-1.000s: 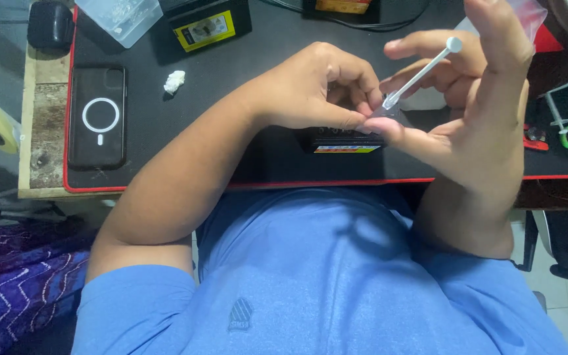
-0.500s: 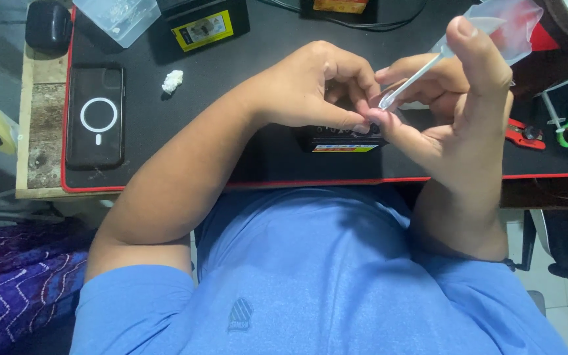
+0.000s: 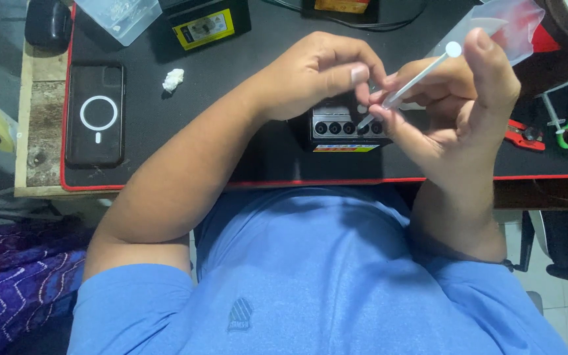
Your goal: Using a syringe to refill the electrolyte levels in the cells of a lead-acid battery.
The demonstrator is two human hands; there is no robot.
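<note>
A white stick (image 3: 415, 77) is being pinched by the right hand (image 3: 458, 108); its tip is being gripped by the left hand (image 3: 310, 75). A yellow-labelled box (image 3: 208, 23) is lying far left.

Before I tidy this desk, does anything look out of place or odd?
Only a small crumpled white wad lying loose on the black mat beside the phone; it looks like a stray scrap. The black box under both hands sits square.
</note>
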